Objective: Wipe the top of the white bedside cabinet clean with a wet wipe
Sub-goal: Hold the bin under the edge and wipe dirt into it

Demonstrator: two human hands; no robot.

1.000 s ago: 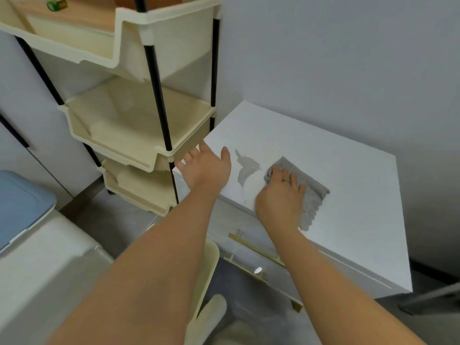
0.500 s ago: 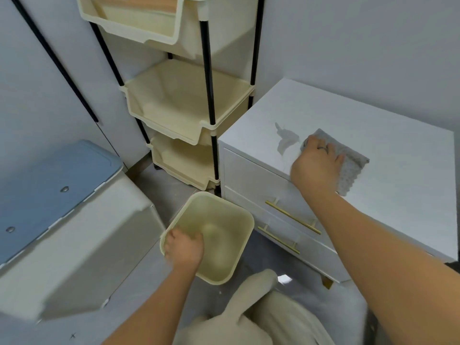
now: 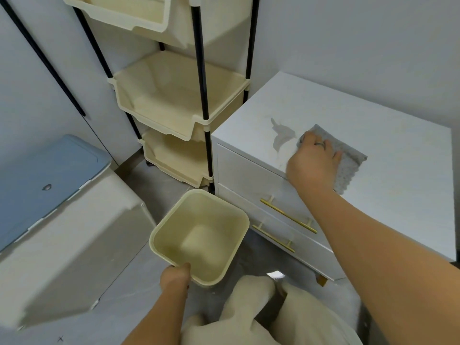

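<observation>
Now our right hand (image 3: 312,163) presses the wet wipe (image 3: 348,168) flat on the cabinet top (image 3: 373,115) at two o'clock. Limp and light, it likely bunches, so we spread fingers. Our left hand (image 3: 174,277) grips the bin (image 3: 225,203) at six.

No words, labels or numbers are legible — only a small cross-shaped mark (image 3: 60,339) on the floor (image 3: 159,200).

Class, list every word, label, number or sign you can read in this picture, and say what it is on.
None readable. The white bedside cabinet, grey wet wipe, cream square plastic bin, cream tiered shelf rack and blue-lidded white box show no print.
A small cross-like mark on the grey floor is too blurred to tell.
</observation>
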